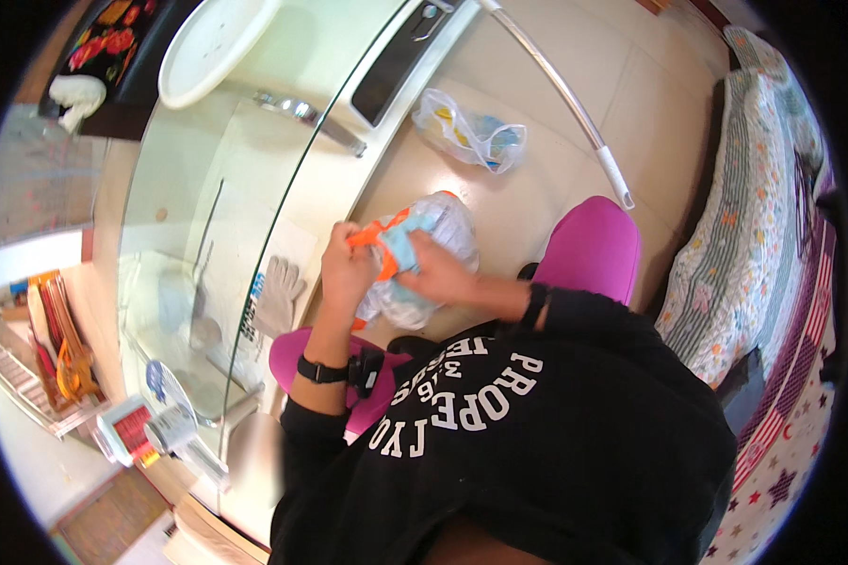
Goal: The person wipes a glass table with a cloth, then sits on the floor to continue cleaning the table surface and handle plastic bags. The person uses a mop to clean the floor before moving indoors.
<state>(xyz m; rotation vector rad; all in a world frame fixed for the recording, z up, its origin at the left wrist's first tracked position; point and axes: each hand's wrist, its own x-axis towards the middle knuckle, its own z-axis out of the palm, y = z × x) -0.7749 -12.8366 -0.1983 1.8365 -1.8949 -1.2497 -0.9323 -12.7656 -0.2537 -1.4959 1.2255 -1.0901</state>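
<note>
A stuffed whitish plastic bag [456, 224] with orange trim stands on the floor between my knees. My left hand [350, 265] grips the orange edge [369, 234] at its gathered top. Pale blue material [400, 245] shows at the top beside that edge; whether it is part of the bag or a separate piece I cannot tell. My right hand [439, 270], slightly blurred, presses its fingers around the blue material. Its fingertips are partly hidden in the folds.
A clear plastic bag [470, 134] with yellow and blue contents lies beyond on the tiled floor. A metal pole [555, 78] slants past my right knee. At left stands a glass-topped table [254, 205] with a grey glove [280, 293]; a patterned-cloth-covered seat or bed [731, 233] is at right.
</note>
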